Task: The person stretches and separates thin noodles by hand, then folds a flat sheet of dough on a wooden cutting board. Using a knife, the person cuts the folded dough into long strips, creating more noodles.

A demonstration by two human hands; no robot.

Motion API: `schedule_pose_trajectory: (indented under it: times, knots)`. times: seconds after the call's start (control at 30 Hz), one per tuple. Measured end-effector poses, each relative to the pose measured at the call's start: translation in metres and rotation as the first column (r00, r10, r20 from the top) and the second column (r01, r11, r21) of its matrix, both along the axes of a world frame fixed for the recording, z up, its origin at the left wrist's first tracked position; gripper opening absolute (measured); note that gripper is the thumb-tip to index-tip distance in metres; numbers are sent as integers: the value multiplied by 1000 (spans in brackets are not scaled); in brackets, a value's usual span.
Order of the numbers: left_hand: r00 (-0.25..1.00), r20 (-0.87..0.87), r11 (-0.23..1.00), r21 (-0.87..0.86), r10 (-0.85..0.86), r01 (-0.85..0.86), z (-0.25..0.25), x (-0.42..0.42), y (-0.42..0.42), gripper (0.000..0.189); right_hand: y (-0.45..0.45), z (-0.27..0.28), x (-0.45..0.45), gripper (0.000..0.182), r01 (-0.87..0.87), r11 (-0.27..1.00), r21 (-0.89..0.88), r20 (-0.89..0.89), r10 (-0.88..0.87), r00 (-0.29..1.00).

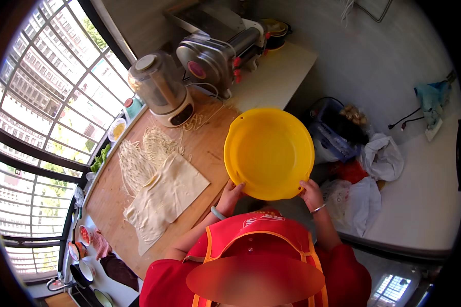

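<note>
Both my hands hold a round yellow plastic basin (269, 153) in front of me, its inside facing up with nothing visible in it. My left hand (232, 193) grips the near left rim, thumb on top. On the near right rim sits my right hand (312, 195), gripping it the same way. Left of the basin, a folded sheet of rolled dough (167, 199) lies on a wooden board (211, 142). Fresh cut noodles (153, 146) are heaped beyond the sheet, partly touching it.
At the board's far end stands a blender-like appliance (162, 88) with a clear jug. Behind it is a metal noodle-rolling machine (223, 53) on a white table (292, 69). To the right are a blue plastic basket (332, 130) and white plastic bags (357, 203). A barred window (53, 88) runs along the left.
</note>
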State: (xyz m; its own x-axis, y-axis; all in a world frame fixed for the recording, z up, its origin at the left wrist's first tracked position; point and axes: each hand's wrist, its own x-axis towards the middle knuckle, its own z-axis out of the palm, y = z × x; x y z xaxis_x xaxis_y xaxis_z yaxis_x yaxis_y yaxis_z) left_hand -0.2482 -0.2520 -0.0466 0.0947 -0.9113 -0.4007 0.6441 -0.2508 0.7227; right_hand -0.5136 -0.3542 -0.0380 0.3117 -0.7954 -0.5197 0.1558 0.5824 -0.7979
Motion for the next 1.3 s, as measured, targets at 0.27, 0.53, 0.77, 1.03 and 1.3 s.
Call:
schedule_pose_trajectory:
  times: [0.27,0.53,0.77,1.03,1.3]
  knots:
    - [985,-1,980,106,-172,171,3,-88,-161,32,-118,-20,-105,26,144,990,7,6,-144,990]
    - [975,56,976,3,-217,217,-32,-75,-349,35,-289,-28,-90,18,209,978,-3,83,-208,975]
    - [988,91,988,-75,-125,132,-52,-38,-537,38,-491,-44,-40,21,197,980,-15,105,-194,975]
    - [994,86,998,21,-65,63,-68,-14,-651,46,-608,-86,-11,29,235,970,56,132,-240,962]
    - [495,832,968,-222,251,-118,-132,12,-672,45,-552,-139,64,23,-85,965,-249,-63,72,995]
